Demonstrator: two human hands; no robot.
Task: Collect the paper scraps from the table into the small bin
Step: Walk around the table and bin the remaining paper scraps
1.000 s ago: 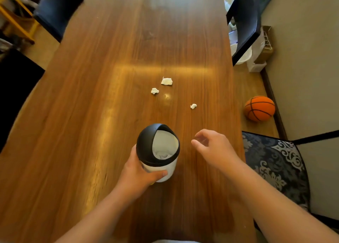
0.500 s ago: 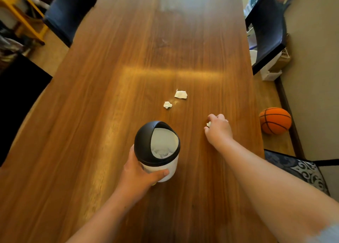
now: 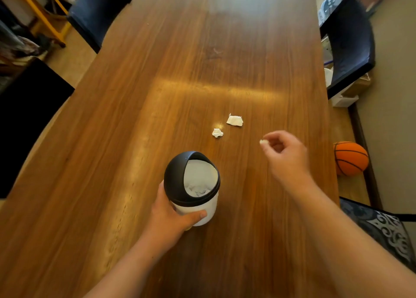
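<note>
Two scraps (image 3: 227, 126) on table (image 3: 135, 140) | one pinched, right hand (image 3: 284, 153) | one bin (image 3: 192, 188), left hand (image 3: 171, 219)

The counter (image 3: 225, 50) is glossy, grained wood. The bin (image 3: 198, 210) looks smooth plastic with a matt black lid (image 3: 173, 180). The scraps (image 3: 234, 120) are crumpled paper.

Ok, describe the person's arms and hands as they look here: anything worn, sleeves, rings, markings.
Both forearms are bare right down to the frame's bottom edge, with no sleeve in view. The left hand and right hand wear no gloves, and no ring, watch or bracelet shows on the visible sides. No tattoos or other markings are visible. Motion blur softens both, so fine detail cannot be made out.
</note>
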